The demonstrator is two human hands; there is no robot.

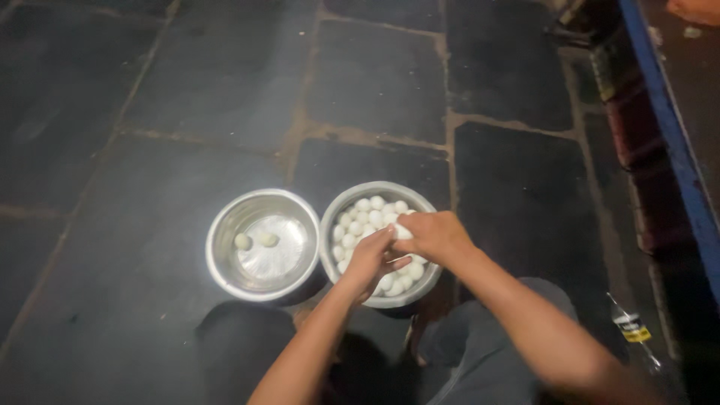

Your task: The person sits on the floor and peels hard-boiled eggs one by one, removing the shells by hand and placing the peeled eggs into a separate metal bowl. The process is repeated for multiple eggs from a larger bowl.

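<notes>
Dark stone-slab floor [225, 75], pale joints; blue edge [675, 135] far right. Two steel bowls: left bowl [225, 277] contains two peeled eggs [255, 241]; right bowl [352, 196] holds a heap, number unclear, partly hidden by hands. Left hand [371, 259] and right hand [435, 236], fingers curled closed, grip one white egg [403, 232] above the right bowl. Bottle [634, 330] at near right, dim.

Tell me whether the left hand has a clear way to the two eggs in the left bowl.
Probably yes. The left hand is over the full bowl, right beside the left bowl. That bowl is open-topped, and nothing covers its two eggs.
</notes>
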